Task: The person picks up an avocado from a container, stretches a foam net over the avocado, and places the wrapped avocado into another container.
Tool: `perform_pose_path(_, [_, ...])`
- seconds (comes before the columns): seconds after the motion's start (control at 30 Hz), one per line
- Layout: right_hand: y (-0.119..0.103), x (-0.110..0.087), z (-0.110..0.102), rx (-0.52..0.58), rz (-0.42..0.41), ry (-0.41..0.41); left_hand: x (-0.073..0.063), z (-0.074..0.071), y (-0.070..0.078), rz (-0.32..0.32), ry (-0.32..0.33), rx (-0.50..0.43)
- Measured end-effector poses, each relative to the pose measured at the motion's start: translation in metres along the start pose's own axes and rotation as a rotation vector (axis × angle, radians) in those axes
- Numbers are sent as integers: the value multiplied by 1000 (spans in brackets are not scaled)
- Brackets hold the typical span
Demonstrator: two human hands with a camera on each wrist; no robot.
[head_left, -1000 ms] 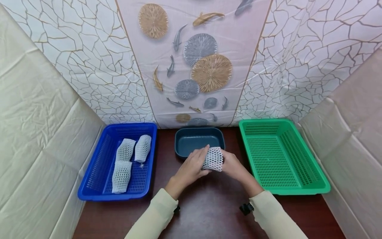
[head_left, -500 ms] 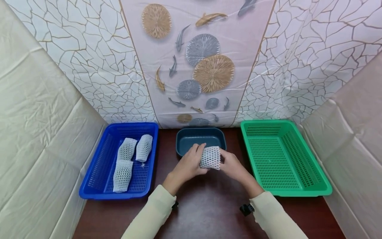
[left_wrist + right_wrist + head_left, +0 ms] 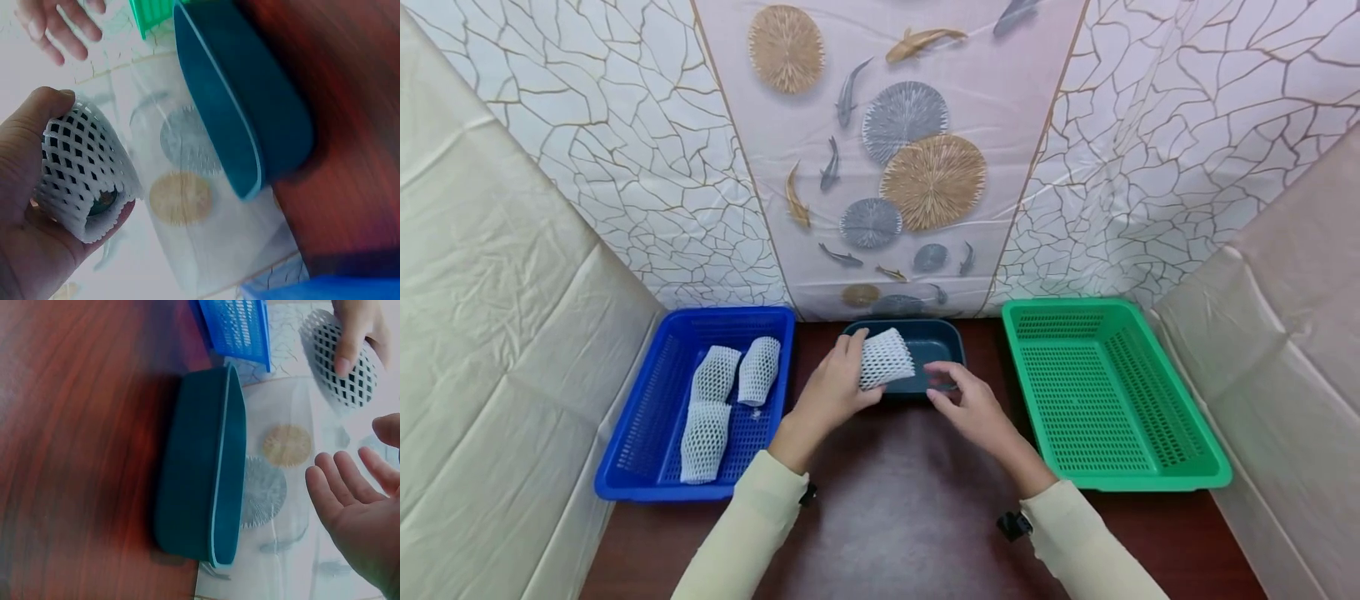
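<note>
In the head view my left hand (image 3: 827, 392) grips a white foam net sleeve (image 3: 887, 358) over the near left side of a dark teal tub (image 3: 934, 354). The left wrist view shows something dark green (image 3: 103, 203) inside the net's open end; its kind cannot be made out. My right hand (image 3: 976, 410) is apart from the net, by the tub's near right corner, fingers spread and loosely bent. It holds nothing. In the right wrist view its palm (image 3: 362, 531) faces the net across a gap.
A blue basket (image 3: 643, 492) on the left holds three white foam-netted items (image 3: 706, 442). A green basket (image 3: 1086, 408) stands on the right, with only its slotted floor visible. Both stand on a dark red-brown table (image 3: 895, 517), with patterned cloth walls behind.
Both hands were on the foam net sleeve. The right hand has let go; the left has carried the sleeve left and away from the body, over the tub, tilting it.
</note>
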State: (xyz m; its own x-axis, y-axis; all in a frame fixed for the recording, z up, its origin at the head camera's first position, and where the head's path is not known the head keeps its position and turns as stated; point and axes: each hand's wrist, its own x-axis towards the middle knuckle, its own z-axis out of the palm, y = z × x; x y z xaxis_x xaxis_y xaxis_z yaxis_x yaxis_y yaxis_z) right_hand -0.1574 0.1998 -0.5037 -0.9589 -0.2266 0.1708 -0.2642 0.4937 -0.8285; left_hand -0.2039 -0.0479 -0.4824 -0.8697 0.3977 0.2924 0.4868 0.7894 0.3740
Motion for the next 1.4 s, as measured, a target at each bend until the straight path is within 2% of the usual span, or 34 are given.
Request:
perform_pose_path(0.13, [-3,-1,12,-73,-78,-32,-1,-12,-13,-30,49,9])
perform_pose_path(0.37, [-16,2,36,-179,-270,-147,-4,-31,-32,-155,28,31])
perform_pose_path(0.53, [-25,7,51,-242,-324,-237,-7,-41,-44,-203,28,68])
perform_pose_path(0.73, [-35,15,68,-321,-400,-281,-14,-49,-64,-252,47,117])
perform_pose_path(0.97, [-44,23,87,-395,-487,-355,-29,-54,-90,-368,7,47])
perform_pose_path(1.13, [-49,29,103,-434,-565,-376,-38,-58,-102,-402,-44,29])
perform_pose_path(1.2, [-50,30,110,-443,-583,-386,-41,-60,-106,-405,-42,40])
perform_pose_path(1.33, [-50,31,126,-466,-602,-427,-46,-65,-113,-397,-12,130])
perform_pose_path(1.4, [-50,31,134,-487,-600,-458,-48,-67,-115,-411,-20,163])
